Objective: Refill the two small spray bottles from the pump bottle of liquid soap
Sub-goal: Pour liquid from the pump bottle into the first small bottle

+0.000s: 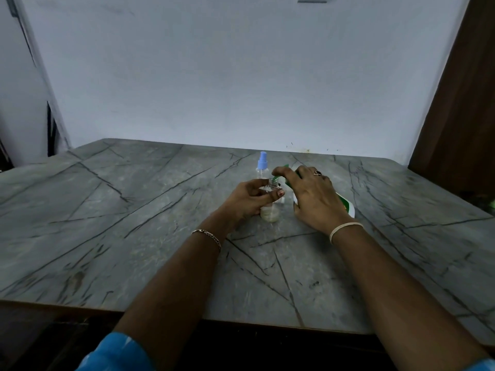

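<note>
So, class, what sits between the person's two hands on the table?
In the head view, the uncapped small spray bottle, gripped by the left hand; the right hand holds the pump bottle beside it.

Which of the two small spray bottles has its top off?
The nearer bottle, gripped by the left hand: its neck is open. The far bottle wears a blue spray top.

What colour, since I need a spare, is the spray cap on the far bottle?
Light blue; the spray cap shows best in the head view.
</note>
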Available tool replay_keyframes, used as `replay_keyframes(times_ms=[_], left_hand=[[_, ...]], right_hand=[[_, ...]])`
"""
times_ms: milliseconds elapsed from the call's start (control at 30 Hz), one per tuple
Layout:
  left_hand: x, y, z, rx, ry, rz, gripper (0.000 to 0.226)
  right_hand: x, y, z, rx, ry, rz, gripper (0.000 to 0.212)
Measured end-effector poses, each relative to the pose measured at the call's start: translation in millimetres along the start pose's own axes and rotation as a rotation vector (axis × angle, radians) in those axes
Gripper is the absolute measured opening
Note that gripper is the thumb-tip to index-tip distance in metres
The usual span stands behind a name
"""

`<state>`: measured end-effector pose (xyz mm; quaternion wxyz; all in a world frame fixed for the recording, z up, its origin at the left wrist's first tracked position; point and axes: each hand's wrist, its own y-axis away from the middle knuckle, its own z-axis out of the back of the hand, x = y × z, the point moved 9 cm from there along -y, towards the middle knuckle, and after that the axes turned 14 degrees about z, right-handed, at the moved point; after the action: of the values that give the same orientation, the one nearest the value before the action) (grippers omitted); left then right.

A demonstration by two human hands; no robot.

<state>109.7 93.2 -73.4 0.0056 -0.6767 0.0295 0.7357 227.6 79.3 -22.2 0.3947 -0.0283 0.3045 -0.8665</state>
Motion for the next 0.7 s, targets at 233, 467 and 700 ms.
replay_keyframes(times_ms=[233, 467, 700], left_hand=[[1.0, -0.1, 0.2, 0.011, -0.014, 0.026, 0.046], [0.2, 1.1, -0.4, 0.017, 0.009, 0.007, 0.040], [2.4, -0.3, 1.4, -0.021, -0.016, 0.020, 0.047]], right_hand=[[-0.8, 5.7, -0.3, 0.063, 0.046, 0.031, 0.094], [0.2, 0.6, -0.7, 0.011, 0.038, 0.001, 0.077], [-1.7, 5.0, -1.7, 0.036, 0.047, 0.002, 0.083]])
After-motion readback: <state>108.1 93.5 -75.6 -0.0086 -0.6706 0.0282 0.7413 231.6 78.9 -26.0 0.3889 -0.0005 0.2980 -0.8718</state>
